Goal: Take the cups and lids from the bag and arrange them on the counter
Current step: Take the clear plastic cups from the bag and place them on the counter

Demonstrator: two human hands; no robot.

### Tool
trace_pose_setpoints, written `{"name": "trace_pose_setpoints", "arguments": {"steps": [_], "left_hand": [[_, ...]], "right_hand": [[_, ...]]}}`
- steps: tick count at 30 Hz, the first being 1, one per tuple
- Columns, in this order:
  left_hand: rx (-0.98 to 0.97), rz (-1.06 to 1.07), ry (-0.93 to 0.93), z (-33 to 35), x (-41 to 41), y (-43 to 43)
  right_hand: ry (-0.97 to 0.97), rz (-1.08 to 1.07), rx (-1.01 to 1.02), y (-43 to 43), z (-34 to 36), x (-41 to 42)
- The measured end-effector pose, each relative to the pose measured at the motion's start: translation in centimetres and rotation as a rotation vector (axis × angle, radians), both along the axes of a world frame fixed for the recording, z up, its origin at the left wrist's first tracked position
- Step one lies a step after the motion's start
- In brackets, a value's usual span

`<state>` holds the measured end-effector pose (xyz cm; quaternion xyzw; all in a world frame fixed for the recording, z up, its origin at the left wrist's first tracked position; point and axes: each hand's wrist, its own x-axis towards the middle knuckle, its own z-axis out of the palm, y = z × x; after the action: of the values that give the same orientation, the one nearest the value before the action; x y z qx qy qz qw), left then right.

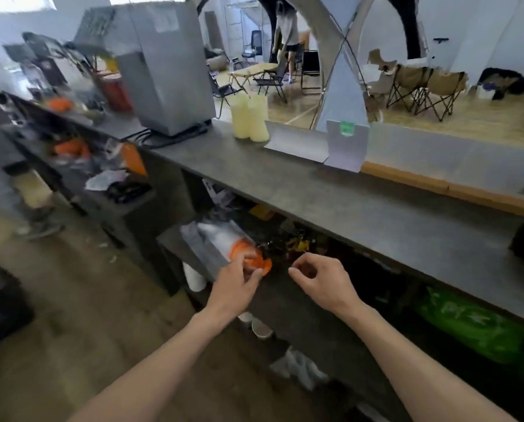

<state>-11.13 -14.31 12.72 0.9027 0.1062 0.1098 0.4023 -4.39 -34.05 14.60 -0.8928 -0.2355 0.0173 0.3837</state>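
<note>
Folding chairs point(422, 89) stand on a pale wooden floor point(467, 123) beyond white walls point(483, 32).

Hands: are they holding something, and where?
The left hand pinches the orange end of the clear plastic bag. The right hand looks empty, fingers curled.

- A drinks or café service bar set in a large open hall, seen from the staff side.
- A long grey table point(330, 190) runs across the view, with cluttered shelves point(212, 248) beneath it holding packets, wrapped stock and stacked cups point(193, 278).
- Two pale stacks of cups point(250, 120) stand at the table's far edge, beside a boxy grey machine point(166, 71) with cables point(169, 137) trailing out.
- A small card stand point(347, 144) with a green sticker sits at the far edge, facing the customers' side.
- Beyond it lie a pale wooden floor point(467, 123), folding camp chairs point(425, 86), a low folding table point(254, 70), and a person point(286, 28) standing there.
</note>
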Motion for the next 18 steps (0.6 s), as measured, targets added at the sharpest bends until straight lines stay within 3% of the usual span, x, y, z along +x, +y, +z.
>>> {"name": "trace_pose_setpoints", "arguments": {"steps": [4, 7, 12, 18], "left_hand": [[-0.054, 0.018, 0.151, -2.9, 0.7, 4.3], [-0.059, -0.008, 0.272, -5.7, 2.2, 6.1], [-0.085, -0.119, 0.345, -9.2, 7.0, 7.2], [-0.246, -0.113, 0.487, -15.4, 11.5, 8.5]], "right_hand": [[0.133, 0.102, -0.363, 4.7, -3.2, 3.5], [0.183, 0.183, -0.524, 7.0, -5.9, 6.6], [0.289, 0.287, -0.515, 10.6, -11.1, 12.4], [0.277, 0.315, -0.432, 14.4, -16.5, 17.4]]}}
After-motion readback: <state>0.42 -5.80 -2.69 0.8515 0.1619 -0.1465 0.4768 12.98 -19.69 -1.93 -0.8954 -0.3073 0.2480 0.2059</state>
